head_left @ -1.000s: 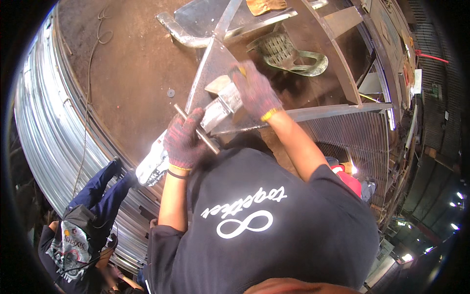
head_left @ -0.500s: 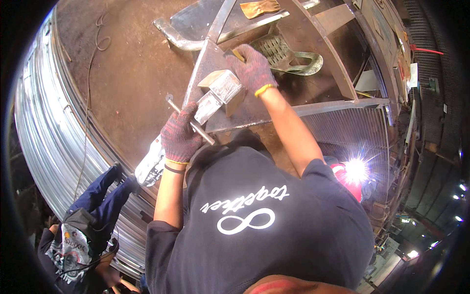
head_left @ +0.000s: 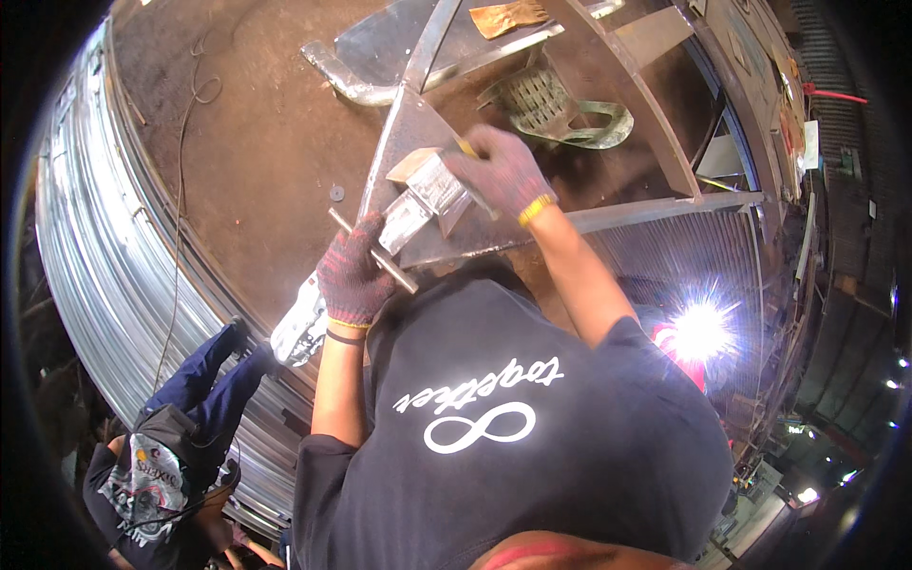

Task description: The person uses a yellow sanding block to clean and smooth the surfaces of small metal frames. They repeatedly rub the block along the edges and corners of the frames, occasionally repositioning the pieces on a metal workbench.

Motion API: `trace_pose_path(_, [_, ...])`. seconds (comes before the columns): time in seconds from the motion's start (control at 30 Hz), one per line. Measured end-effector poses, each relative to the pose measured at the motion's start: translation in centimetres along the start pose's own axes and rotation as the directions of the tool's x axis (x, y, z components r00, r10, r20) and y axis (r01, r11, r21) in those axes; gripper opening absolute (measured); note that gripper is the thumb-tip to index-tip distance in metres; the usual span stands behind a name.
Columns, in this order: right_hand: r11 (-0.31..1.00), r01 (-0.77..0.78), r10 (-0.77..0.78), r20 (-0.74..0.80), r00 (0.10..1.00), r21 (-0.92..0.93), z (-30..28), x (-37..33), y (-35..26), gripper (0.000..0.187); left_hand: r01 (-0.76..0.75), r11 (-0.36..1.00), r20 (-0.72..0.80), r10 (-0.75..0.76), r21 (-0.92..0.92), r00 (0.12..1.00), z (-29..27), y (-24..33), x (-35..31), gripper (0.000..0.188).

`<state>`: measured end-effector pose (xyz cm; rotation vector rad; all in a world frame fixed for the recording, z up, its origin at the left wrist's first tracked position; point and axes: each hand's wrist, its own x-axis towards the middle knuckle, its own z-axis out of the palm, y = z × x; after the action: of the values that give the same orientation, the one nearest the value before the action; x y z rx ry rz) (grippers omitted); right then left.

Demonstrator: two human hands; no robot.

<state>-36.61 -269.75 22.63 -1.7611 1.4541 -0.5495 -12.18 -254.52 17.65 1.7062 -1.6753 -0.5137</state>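
We see the left hand [head_left: 353,275], gloved, closed over a thin rod [head_left: 400,274]; the fingers hide the rod's middle, and only its two ends show; the right hand [head_left: 502,173], gloved too, is apart from the left, bent at the edge of a pale metal block [head_left: 435,182] and blurred; a narrow strip shows by its fingers, but whether it is gripped we cannot tell; the block sits between the hands, over a corner of the steel frame [head_left: 627,213], its right side partly covered; how it is held there we cannot make out; past the left wrist, a white thing [head_left: 296,332] is half hidden; a green chair [head_left: 549,112] lies partly behind the frame; the top edge clips a tan glove [head_left: 508,17]; at right, a glare [head_left: 703,331] washes out what is around it; a co-worker [head_left: 157,475] is cut off below.
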Motion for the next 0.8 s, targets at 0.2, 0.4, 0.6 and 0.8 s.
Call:
trace_pose_path(0.2, [0.969, 0.243, -0.245, -0.083, 0.966, -0.037, 1.6, 3.5, 2.0, 0.036, -0.046, 0.996, -0.047, 0.043, -0.074, 0.998, 0.2, 0.3, 0.0, 0.072])
trace_pose_path(0.4, [0.990, 0.003, -0.016, 0.087, 0.996, 0.141, -3.6, 4.8, -1.2, 0.039, -0.031, 1.000, -0.029, 0.031, 0.000, 0.999, 0.2, 0.0, 0.4, 0.063])
trace_pose_path(0.6, [0.928, 0.362, -0.361, 0.025, 0.932, -0.090, 0.1, 2.5, 4.2, 0.035, -0.057, 0.996, -0.039, 0.060, 0.061, 0.997, 0.2, 0.6, 0.1, 0.058])
trace_pose_path(0.8, [0.953, 0.304, -0.303, 0.015, 0.953, -0.005, -0.1, 2.2, 1.5, 0.030, 0.004, 0.998, -0.042, -0.001, 0.070, 0.999, 0.2, 0.4, -0.6, 0.059])
